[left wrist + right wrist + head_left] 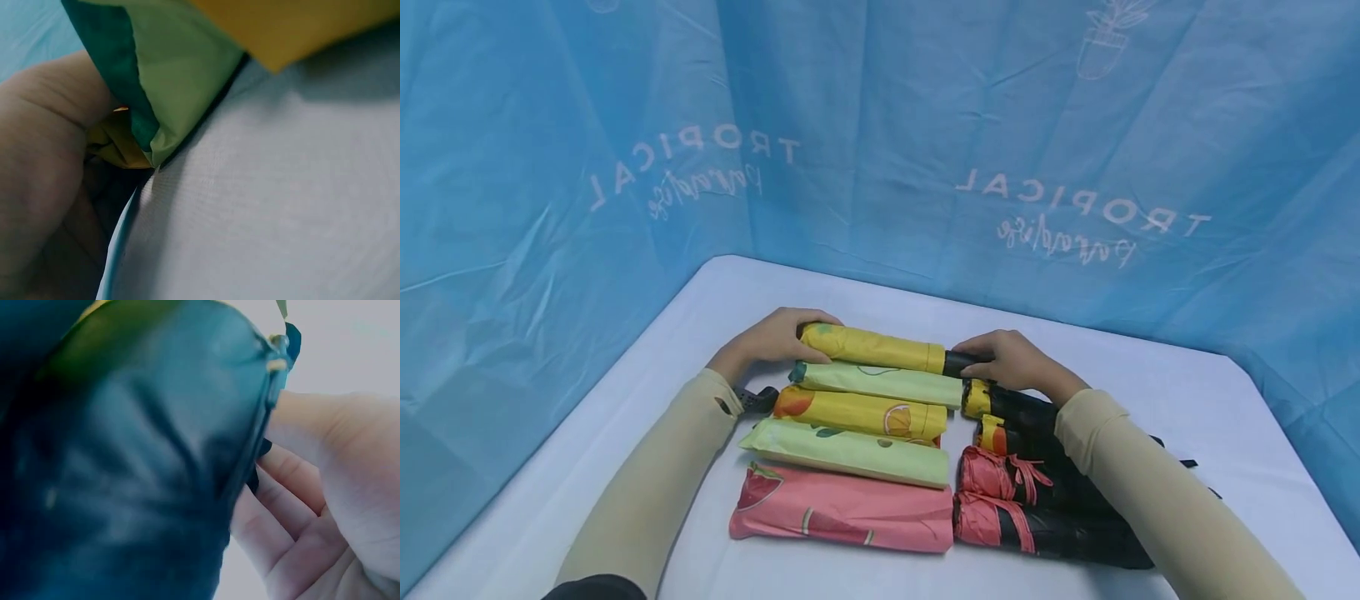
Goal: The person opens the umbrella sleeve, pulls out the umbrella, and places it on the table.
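Observation:
Along the far side of the row lies a folded umbrella in a yellow sleeve (880,348), its black end (958,363) showing at the right. My left hand (778,335) grips the sleeve's left end, thumb on the near side and fingers beyond it. At the other side, my right hand (1011,358) pinches the black end between thumb and fingers. Just nearer is a pale green sleeve (880,382), close to my left thumb. In the right wrist view a black folded umbrella (137,456) hides part of the right hand (312,506).
Nearer me lie an orange-print yellow sleeve (865,413), a second green sleeve (850,452) and a pink watermelon-print sleeve (842,508). Several black folded umbrellas with yellow or pink ends (985,521) lie at the right, partly under my right forearm. Blue curtains (880,150) surround the white table (820,287).

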Tool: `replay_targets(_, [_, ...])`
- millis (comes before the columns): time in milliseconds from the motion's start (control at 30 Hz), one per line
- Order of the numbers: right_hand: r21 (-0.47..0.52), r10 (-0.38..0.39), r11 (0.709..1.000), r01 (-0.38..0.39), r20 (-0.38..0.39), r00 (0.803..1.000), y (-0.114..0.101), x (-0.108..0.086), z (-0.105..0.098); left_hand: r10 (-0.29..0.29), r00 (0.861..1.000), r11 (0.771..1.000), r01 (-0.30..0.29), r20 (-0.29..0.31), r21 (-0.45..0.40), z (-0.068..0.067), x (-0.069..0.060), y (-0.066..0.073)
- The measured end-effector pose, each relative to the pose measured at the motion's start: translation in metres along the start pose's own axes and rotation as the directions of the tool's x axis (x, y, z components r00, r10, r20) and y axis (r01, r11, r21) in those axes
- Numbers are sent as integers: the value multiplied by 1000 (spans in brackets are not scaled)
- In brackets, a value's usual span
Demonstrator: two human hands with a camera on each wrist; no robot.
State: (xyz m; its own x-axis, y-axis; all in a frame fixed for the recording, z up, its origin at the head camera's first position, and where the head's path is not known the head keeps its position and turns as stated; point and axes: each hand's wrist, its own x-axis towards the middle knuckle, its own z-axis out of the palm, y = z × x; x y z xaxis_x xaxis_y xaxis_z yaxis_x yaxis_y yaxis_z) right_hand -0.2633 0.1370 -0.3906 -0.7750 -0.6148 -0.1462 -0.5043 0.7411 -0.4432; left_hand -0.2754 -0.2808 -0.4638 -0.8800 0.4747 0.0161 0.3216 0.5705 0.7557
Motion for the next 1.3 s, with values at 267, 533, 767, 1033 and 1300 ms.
replay_targets(267, [35, 24, 999, -24, 15, 1000, 22, -11, -3, -4, 1000, 1000, 4, -5, -20, -1, -3, -2])
replay_targets(533, [115, 68, 991, -70, 16, 998, 42, -21, -4, -28, 999, 999, 27, -29, -37, 2, -6, -5])
replay_targets(767, [157, 105, 982, -107, 22, 994, 49, -31, -8, -34, 999, 998, 32, -31, -61, 3, -6, -3])
replay_targets(1033, [165, 140, 976, -139, 6, 990, 54, -43, -13, -15, 1000, 997, 13, -18, -75, 1, -2, -2])
replay_targets(1300, [211, 142, 967, -140, 9, 990, 62, -47, -11, -16, 1000, 998, 16, -9, -63, 2, -1, -4])
